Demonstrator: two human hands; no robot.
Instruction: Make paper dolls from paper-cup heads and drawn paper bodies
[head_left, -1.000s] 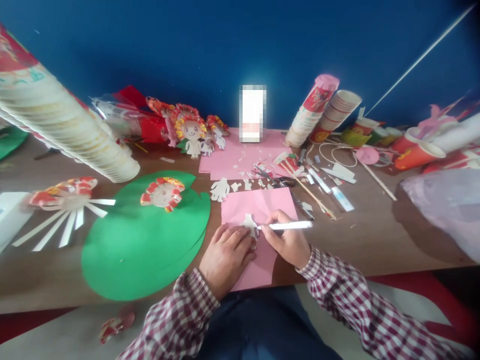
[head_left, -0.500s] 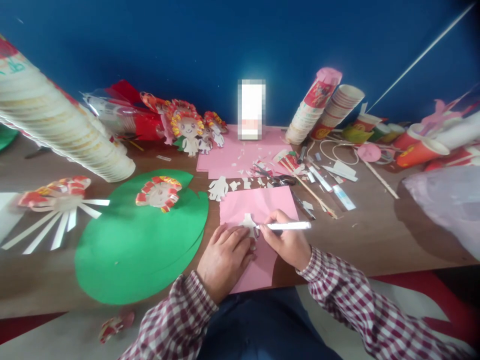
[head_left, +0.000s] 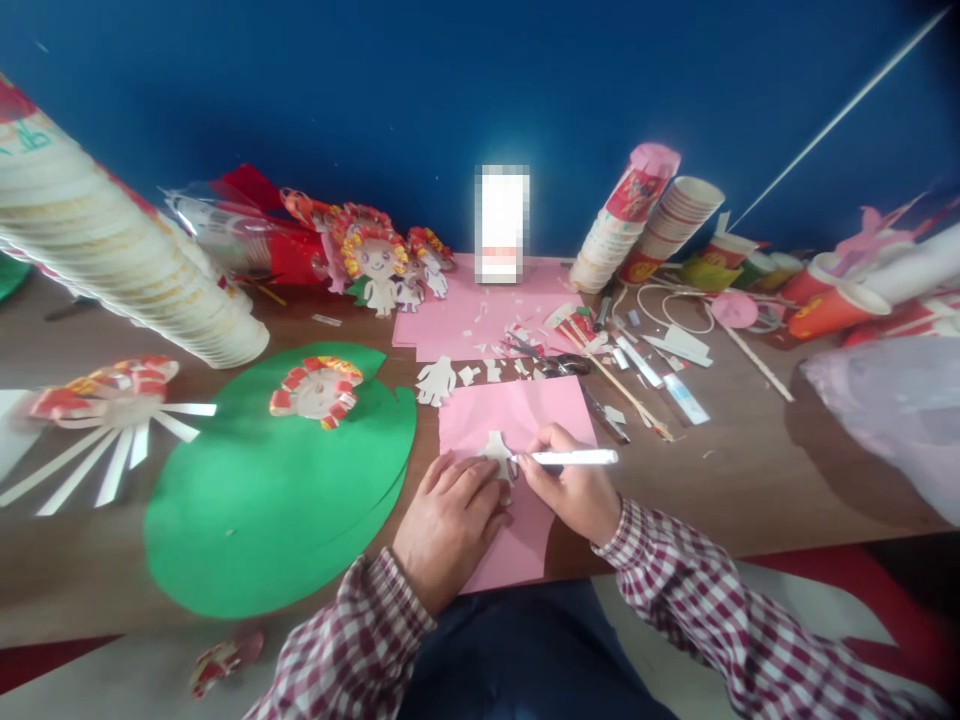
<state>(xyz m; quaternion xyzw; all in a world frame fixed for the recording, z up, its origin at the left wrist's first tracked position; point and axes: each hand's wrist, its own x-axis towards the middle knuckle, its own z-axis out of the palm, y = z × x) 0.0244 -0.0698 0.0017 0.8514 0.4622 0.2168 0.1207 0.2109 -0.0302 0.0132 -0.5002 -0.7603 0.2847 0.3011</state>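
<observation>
Checked sleeves (head_left: 341, 635) and dark cloth (head_left: 517, 665)
Maroon-and-white squares run to gathered cuffs (head_left: 624, 530); the plain navy cloth is perhaps trousers, too dim to tell.

1. Deep blue wall (head_left: 360, 90) across the upper frame.
2. Thin pale line (head_left: 840, 115) slanting at upper right.
3. Brown table (head_left: 720, 490) spanning the middle.
4. Pale grey floor (head_left: 90, 670), lower left.

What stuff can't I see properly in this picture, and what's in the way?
All in the head view:
- Part of the white cutout: hidden under the left hand.
- Whether the tip of the white pen in the right hand touches anything: too small to tell.
- What the bright rectangle shows: blurred into blocks.
- The top of the tall cup stack: cut off by the left edge.
</observation>
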